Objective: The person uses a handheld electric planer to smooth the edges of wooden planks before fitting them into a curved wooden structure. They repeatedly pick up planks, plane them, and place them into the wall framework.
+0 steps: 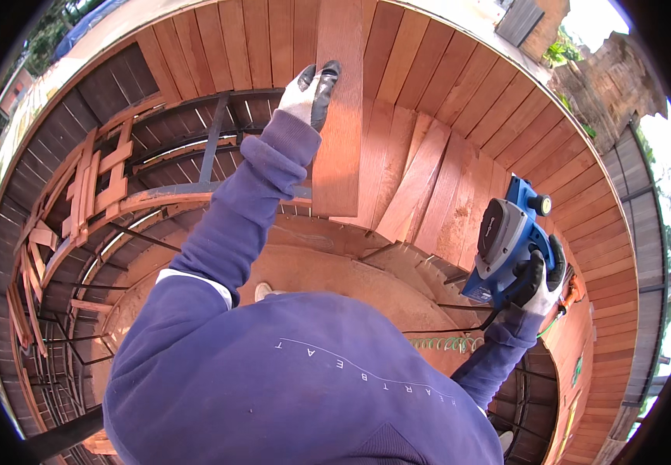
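Note:
My left hand (312,89), in a white and black glove, is closed on the left edge of a long reddish wooden board (337,167). The board points away from me, and its near end overhangs the inner edge of the planking. To the right, my right hand (543,280), gloved the same way, grips the rear handle of a blue and grey electric planer (506,232). The planer is tilted on its side above the planks, apart from the board. A dark cord (490,319) hangs from its rear.
Loose boards (421,186) lie on the curved planked deck (498,108). At left, a dark metal frame (213,139) stands open beneath stacked wood offcuts (99,182). A green coiled hose (448,343) runs near my right forearm, and an orange tool (572,293) lies beyond that hand.

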Motion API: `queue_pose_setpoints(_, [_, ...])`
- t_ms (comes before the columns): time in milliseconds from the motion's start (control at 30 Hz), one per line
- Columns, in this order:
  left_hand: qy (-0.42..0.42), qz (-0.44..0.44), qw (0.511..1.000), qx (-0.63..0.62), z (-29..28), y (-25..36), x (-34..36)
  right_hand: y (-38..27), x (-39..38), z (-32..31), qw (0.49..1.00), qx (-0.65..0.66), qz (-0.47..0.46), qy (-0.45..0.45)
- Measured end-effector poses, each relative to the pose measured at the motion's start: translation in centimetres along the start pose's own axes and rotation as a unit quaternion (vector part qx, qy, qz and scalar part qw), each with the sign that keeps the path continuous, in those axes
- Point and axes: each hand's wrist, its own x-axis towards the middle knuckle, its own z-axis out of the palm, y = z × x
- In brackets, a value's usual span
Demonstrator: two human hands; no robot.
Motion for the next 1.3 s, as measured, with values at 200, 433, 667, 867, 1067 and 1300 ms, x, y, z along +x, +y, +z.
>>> queue_pose_setpoints(200, [-0.034, 0.035, 0.998, 0.033, -5.6, 1.5, 5.3, -7.1, -5.2, 4.9, 0.986, 0.152, -0.066, -0.03])
queue_pose_setpoints(433, [-0.029, 0.079, 0.992, 0.092, -12.3, 2.8, 8.9, -6.5, -13.1, 15.6, 0.951, 0.287, 0.059, -0.096])
queue_pose_setpoints(667, [-0.008, 0.073, 0.966, 0.246, -18.1, 2.4, 8.9, -3.7, -20.0, 21.2, 0.897, 0.361, 0.184, -0.177])
queue_pose_setpoints(867, [-0.047, 0.017, 0.966, 0.254, -19.9, 3.1, 7.4, -2.2, -22.1, 24.6, 0.865, 0.39, 0.239, -0.205])
queue_pose_setpoints(1067, [-0.019, 0.004, 0.965, 0.263, -20.0, 2.8, 6.6, -3.1, -23.0, 26.5, 0.861, 0.397, 0.253, -0.193])
queue_pose_setpoints(1300, [-0.027, -0.028, 0.968, 0.247, -19.6, 3.5, 5.0, -0.1, -22.1, 25.3, 0.859, 0.363, 0.244, -0.266])
